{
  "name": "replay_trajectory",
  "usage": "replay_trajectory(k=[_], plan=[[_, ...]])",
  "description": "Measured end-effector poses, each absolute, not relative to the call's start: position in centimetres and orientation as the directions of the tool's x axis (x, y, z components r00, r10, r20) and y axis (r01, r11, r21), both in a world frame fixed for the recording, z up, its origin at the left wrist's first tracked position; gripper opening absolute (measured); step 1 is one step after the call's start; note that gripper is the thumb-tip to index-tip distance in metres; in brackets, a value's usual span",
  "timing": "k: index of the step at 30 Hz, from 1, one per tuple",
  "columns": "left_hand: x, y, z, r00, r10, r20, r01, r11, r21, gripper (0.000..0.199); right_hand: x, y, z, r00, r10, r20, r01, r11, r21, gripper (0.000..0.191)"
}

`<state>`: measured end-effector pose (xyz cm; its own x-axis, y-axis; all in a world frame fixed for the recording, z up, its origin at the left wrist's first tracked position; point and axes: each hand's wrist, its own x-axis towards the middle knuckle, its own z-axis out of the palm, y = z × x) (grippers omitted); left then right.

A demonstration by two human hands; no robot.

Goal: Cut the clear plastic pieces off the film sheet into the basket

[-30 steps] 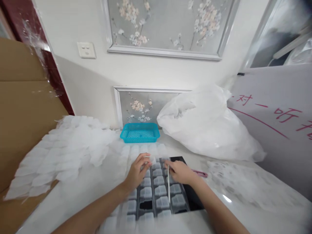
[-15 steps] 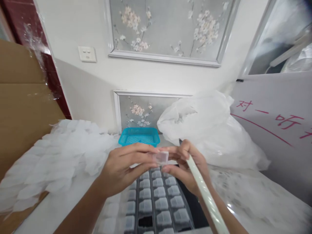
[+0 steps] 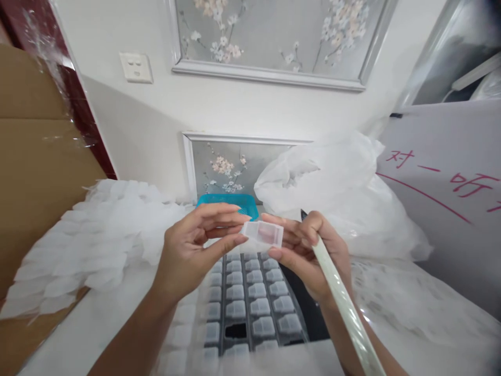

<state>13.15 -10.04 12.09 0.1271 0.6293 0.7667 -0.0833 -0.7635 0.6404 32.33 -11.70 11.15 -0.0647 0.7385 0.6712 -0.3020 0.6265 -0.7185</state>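
A small translucent plastic cup-like piece (image 3: 264, 233) is held sideways between my two hands, above a dark tray (image 3: 235, 331). My left hand (image 3: 191, 248) pinches its narrow end between thumb and fingers. At the wider end, the thumb and fingertips of my right hand (image 3: 319, 253) touch the piece. That hand also grips a slim tool with a long pale-green handle (image 3: 340, 297) and a dark tip (image 3: 303, 214). Rows of similar translucent pieces (image 3: 263, 326) sit in the tray's slots, one of which shows black.
Stacked white translucent pieces (image 3: 78, 245) lie at the left beside a cardboard box (image 3: 35, 151). A turquoise basket (image 3: 209, 199) stands against the wall. On the right are a large white plastic bag (image 3: 332, 177), clear plastic sheeting (image 3: 410, 308) and a board with red writing (image 3: 450, 156).
My hands have drawn slightly apart, showing more of the plastic piece. My left fingers now hold only its narrow end. The view has tilted down a little.
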Motion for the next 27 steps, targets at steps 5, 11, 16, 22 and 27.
replay_trajectory(k=[5, 11, 16, 22, 27], plan=[[13.1, -9.9, 11.9, 0.116, 0.604, 0.789, -0.097, -0.783, 0.614, 0.042, 32.2, -11.6, 11.1, -0.086, 0.75, 0.656, -0.307, 0.607, -0.733, 0.042], [13.1, -9.8, 12.0, 0.119, 0.603, 0.789, -0.09, -0.785, 0.613, 0.042, 32.0, -11.6, 11.0, -0.078, 0.751, 0.656, -0.315, 0.605, -0.731, 0.04], [13.0, -9.9, 12.0, 0.127, 0.578, 0.806, -0.092, -0.802, 0.59, 0.043, 31.9, -11.8, 11.1, -0.071, 0.734, 0.676, -0.314, 0.626, -0.713, 0.04], [12.9, -9.9, 11.9, 0.153, 0.523, 0.838, -0.079, -0.839, 0.538, 0.041, 31.9, -11.7, 10.6, -0.031, 0.658, 0.752, -0.218, 0.73, -0.648, 0.039], [13.2, -10.2, 11.8, 0.149, 0.525, 0.838, -0.031, -0.845, 0.534, 0.043, 32.3, -11.4, 9.5, -0.007, 0.437, 0.899, 0.152, 0.889, -0.431, 0.038]])
